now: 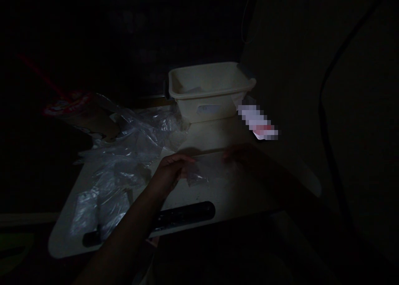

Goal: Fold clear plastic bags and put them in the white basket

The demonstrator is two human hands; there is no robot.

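We see the scene in very low light, so much stays dim. Our left hand (170, 168) reaches in over the pale worktop (218, 135), its fingers curled and pinched together on one end of a small clear plastic bag (199, 173). Our right hand (238, 154) sits in shadow at the bag's other end; it seems to touch the bag, but we cannot tell how far its fingers are bent or whether they grip. The bag lies stretched between the two hands, low over the worktop near its middle, with a crumpled part hanging just beside the left fingertips.

To the left of the left hand a heap of loose clear plastic bags (124, 160) spreads over the worktop, reaching back toward a cream plastic basin (208, 89) that stands at the far edge. A long dark bar (183, 216) lies along the near edge, partly crossed by our left forearm. Beside the basin on the right lies a small blurred white and red item (258, 123).
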